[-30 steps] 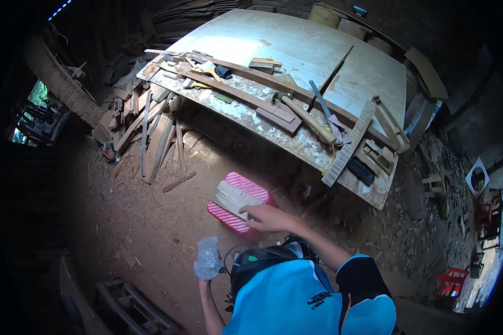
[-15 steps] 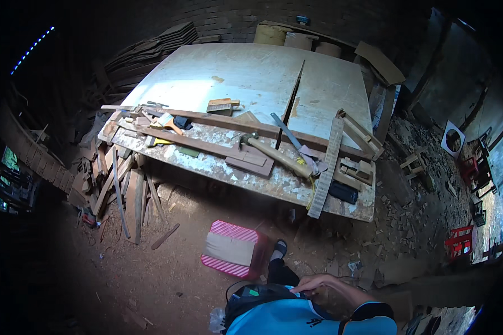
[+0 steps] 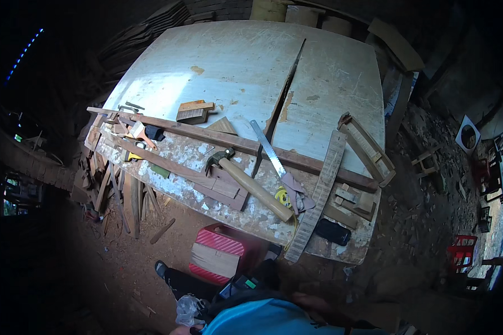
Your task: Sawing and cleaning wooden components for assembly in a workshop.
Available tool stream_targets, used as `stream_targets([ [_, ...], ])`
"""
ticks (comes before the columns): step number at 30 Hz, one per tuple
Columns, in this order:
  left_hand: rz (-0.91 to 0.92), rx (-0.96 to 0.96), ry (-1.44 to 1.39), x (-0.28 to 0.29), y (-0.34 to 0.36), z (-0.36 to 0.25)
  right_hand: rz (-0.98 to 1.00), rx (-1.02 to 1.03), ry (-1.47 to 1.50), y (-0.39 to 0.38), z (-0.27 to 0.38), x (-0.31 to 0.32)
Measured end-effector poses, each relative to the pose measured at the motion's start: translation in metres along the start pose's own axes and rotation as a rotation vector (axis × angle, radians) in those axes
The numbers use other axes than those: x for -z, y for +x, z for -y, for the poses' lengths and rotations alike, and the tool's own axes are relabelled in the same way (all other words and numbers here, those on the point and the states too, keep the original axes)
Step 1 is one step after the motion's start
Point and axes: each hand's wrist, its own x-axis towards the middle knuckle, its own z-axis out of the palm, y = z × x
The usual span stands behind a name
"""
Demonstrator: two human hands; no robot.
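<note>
My right hand [image 3: 313, 302] is a dim shape low against my blue shirt, its fingers too dark to read. At the bottom edge a bit of skin, seemingly my left hand or forearm [image 3: 181, 330], shows beside a clear plastic bag [image 3: 189, 310]; no fingers are visible. Ahead on the worktable [image 3: 218, 44] lie a claw hammer [image 3: 254, 190], a saw blade [image 3: 267, 148] with a cloth-wrapped handle, and a yellow tape measure [image 3: 283, 196]. A long wooden board [image 3: 317, 204] juts over the near edge beside a black phone [image 3: 333, 231]. Neither hand touches these.
Between me and the table stands a red plastic stool [image 3: 235, 244] with a flat brown piece on top. A paintbrush [image 3: 143, 134] and wood strips lie at the table's left. Scrap wood [image 3: 134, 201] leans below it. A red chair [image 3: 462, 252] stands far right.
I am closer to the table, which appears larger and lower in view. My right hand, lit at my waist before, is now in shadow. A skin patch has appeared at the bottom left.
</note>
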Motion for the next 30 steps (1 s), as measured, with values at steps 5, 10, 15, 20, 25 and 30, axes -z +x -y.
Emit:
stream_targets([
  [5,-0.002,0.059,0.123,0.047,-0.044,-0.059,-0.063,-0.107,-0.224,0.037,0.005,-0.008],
  [10,0.1,-0.001,0.211,0.11,-0.029,-0.159,-0.102,0.002,-0.818,0.122,-0.01,0.004],
  [15,0.106,-0.064,0.862,0.182,0.045,-0.322,-0.134,0.108,-0.841,0.191,0.024,-0.043],
  [20,0.133,-0.582,0.46,0.236,0.061,-0.374,-0.216,0.21,-0.905,0.252,0.05,-0.054],
  [25,0.34,-1.136,-0.044,0.211,0.123,-0.307,-0.681,0.57,-0.911,0.219,0.125,-0.155],
  [30,0.403,-1.296,0.13,0.13,0.062,-0.331,-0.323,1.007,-0.79,0.25,0.188,-0.229],
])
